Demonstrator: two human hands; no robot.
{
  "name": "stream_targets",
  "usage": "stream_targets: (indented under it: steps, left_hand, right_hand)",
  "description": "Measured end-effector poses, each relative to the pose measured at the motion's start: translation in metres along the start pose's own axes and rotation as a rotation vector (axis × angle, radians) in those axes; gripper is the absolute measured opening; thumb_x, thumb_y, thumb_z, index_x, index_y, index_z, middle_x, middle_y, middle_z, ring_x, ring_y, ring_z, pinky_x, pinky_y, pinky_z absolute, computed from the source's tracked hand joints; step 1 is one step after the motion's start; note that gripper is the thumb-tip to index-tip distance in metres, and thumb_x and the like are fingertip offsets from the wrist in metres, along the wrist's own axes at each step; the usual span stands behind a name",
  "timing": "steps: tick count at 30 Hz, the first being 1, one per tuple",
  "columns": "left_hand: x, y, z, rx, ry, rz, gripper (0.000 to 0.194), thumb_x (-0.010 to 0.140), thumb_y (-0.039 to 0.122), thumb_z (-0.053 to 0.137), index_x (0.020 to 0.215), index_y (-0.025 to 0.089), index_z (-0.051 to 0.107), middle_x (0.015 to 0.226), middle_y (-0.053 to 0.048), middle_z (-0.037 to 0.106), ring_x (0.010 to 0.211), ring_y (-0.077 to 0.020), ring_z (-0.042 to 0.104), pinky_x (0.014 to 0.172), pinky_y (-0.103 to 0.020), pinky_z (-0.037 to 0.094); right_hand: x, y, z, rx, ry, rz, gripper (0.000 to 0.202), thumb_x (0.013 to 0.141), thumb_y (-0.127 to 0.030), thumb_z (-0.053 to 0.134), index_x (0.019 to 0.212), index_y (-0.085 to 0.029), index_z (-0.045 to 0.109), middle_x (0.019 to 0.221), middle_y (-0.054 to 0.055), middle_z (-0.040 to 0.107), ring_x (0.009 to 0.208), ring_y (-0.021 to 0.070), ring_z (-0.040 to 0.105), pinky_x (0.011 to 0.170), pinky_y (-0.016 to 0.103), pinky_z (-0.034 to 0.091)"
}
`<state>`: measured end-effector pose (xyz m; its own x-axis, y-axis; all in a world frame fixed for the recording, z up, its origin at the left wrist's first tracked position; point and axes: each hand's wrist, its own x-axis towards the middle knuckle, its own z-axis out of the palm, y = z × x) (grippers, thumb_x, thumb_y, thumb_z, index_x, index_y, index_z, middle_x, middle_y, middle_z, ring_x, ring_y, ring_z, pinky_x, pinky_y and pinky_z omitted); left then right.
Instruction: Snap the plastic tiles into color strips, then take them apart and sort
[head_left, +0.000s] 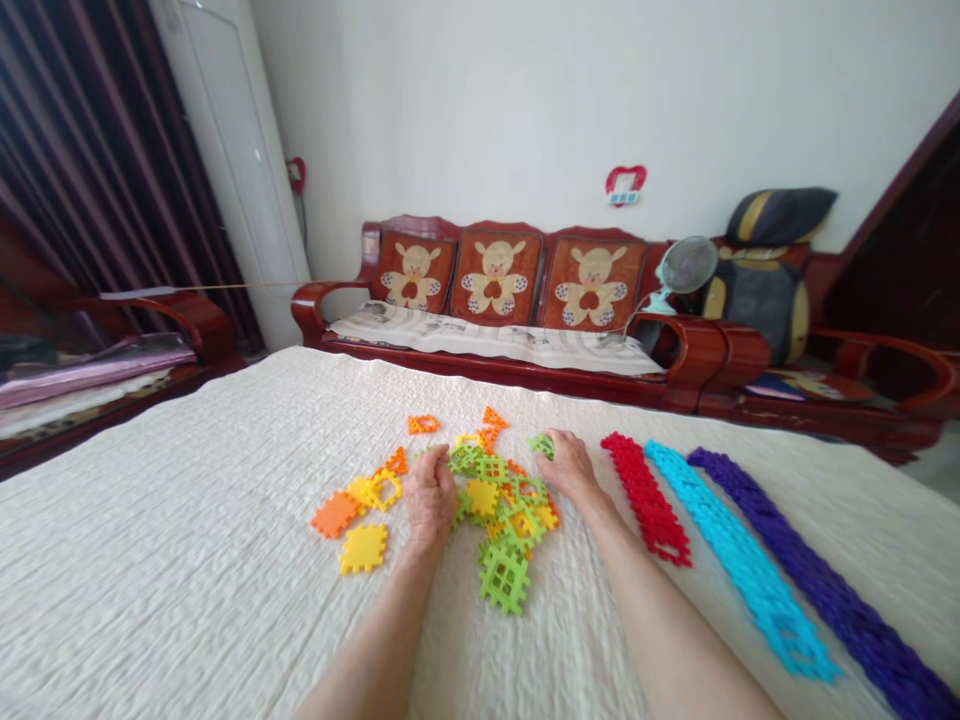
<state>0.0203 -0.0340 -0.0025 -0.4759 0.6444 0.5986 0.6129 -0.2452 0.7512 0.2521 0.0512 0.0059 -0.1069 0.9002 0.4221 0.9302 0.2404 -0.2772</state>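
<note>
My right hand (568, 463) has its fingers closed on a green interlocking plastic tile (541, 446), at the right of a loose pile. My left hand (431, 495) is curled at the pile's left side; whatever its fingers may hold is hidden. Between the hands lie several green tiles (504, 578), some with window-like openings, mixed with yellow tiles (481, 497) and orange ones. Left of my left hand are a solid yellow tile (364, 549), a solid orange tile (336, 515) and a yellow tile with an opening (386, 490).
To the right lie a red row of tiles (646, 495), a light-blue row (739, 555) and a purple row (817, 575). Orange pieces (424, 425) lie beyond the pile. A white quilted cover (225, 520) spreads underneath. Behind stands a wooden sofa (480, 358) with a small fan (688, 265).
</note>
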Motion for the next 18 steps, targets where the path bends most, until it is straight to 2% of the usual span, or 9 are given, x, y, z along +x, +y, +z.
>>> stream_targets:
  steps: [6, 12, 18]
  left_hand:
    - [0.000, 0.002, 0.000, 0.020, -0.013, -0.079, 0.026, 0.077, 0.019, 0.045, 0.090, 0.020, 0.068, 0.082, -0.003, 0.071, 0.077, -0.0174, 0.065, 0.076, -0.031, 0.050]
    - [0.002, 0.001, -0.001, 0.012, 0.006, -0.119, 0.027, 0.077, 0.019, 0.045, 0.090, 0.019, 0.068, 0.081, -0.004, 0.071, 0.074, -0.0173, 0.065, 0.075, -0.031, 0.049]
    - [0.004, -0.003, -0.002, -0.045, 0.082, -0.202, 0.029, 0.076, 0.019, 0.043, 0.091, 0.018, 0.068, 0.078, -0.003, 0.070, 0.072, -0.0159, 0.064, 0.074, -0.030, 0.050]
  right_hand:
    - [0.002, 0.025, 0.001, -0.035, 0.065, 0.014, 0.037, 0.076, -0.018, 0.050, 0.112, -0.014, 0.057, 0.109, 0.012, 0.063, 0.105, 0.0212, 0.053, 0.095, 0.031, 0.035]
    - [0.003, 0.026, 0.004, -0.024, 0.058, 0.007, 0.037, 0.075, -0.017, 0.049, 0.111, -0.014, 0.058, 0.110, 0.012, 0.063, 0.106, 0.0213, 0.054, 0.095, 0.031, 0.036]
    - [0.005, 0.028, 0.007, -0.028, 0.054, 0.022, 0.036, 0.076, -0.017, 0.047, 0.111, -0.013, 0.058, 0.110, 0.012, 0.063, 0.106, 0.0211, 0.053, 0.095, 0.030, 0.036]
